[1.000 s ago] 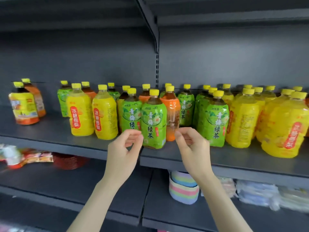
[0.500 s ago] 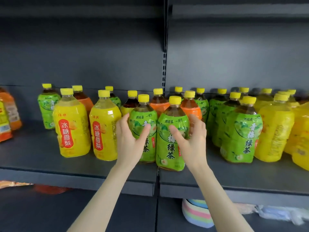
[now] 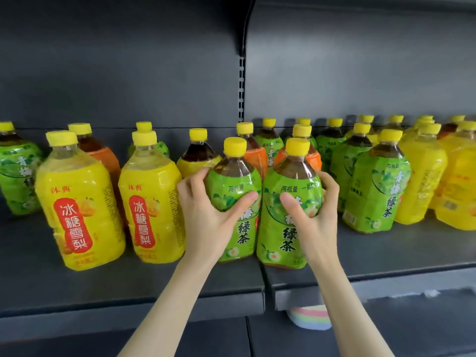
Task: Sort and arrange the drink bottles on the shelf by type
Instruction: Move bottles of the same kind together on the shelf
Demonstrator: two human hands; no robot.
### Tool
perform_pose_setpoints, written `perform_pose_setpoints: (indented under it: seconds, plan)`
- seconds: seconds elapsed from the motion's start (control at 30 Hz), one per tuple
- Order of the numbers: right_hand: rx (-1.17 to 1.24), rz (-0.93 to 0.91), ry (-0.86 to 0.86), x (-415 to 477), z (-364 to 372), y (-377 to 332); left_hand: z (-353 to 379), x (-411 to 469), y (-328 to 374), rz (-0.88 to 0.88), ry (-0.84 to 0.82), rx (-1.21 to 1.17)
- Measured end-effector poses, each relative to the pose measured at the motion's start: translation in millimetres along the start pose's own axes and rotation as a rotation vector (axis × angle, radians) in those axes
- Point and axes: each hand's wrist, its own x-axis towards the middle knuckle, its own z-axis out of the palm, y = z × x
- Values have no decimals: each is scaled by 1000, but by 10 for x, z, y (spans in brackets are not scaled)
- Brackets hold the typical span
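Observation:
Two green-label tea bottles with yellow caps stand side by side at the front of the grey shelf (image 3: 144, 279). My left hand (image 3: 206, 215) grips the left green bottle (image 3: 237, 176), thumb across its label. My right hand (image 3: 311, 217) grips the right green bottle (image 3: 286, 243) the same way. Left of them stand two yellow-label pear drink bottles (image 3: 77, 210) (image 3: 152, 212). Orange-label bottles (image 3: 257, 158) and another yellow one (image 3: 198, 161) sit behind my hands. More green bottles (image 3: 376, 191) and yellow bottles (image 3: 422, 181) fill the right side.
A green bottle (image 3: 15, 173) stands at the far left edge, an orange one (image 3: 103, 155) behind the pear drinks. The shelf's front strip is bare on the left and right. A pastel striped object (image 3: 311, 318) lies on the lower shelf.
The view has closed in on the shelf. My hands rose from below the shelf edge to the two front green bottles and now wrap around them.

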Motion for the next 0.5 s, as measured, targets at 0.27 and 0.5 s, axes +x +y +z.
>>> perform_pose_setpoints:
  seconds: [0.27,0.5]
  plan:
    - [19,-34,70,-216,-47,-172,-63,-76,19,40,-135,-369]
    - [4,-78,160,-263,-363,-279,71,-214,265,40,-165,-492]
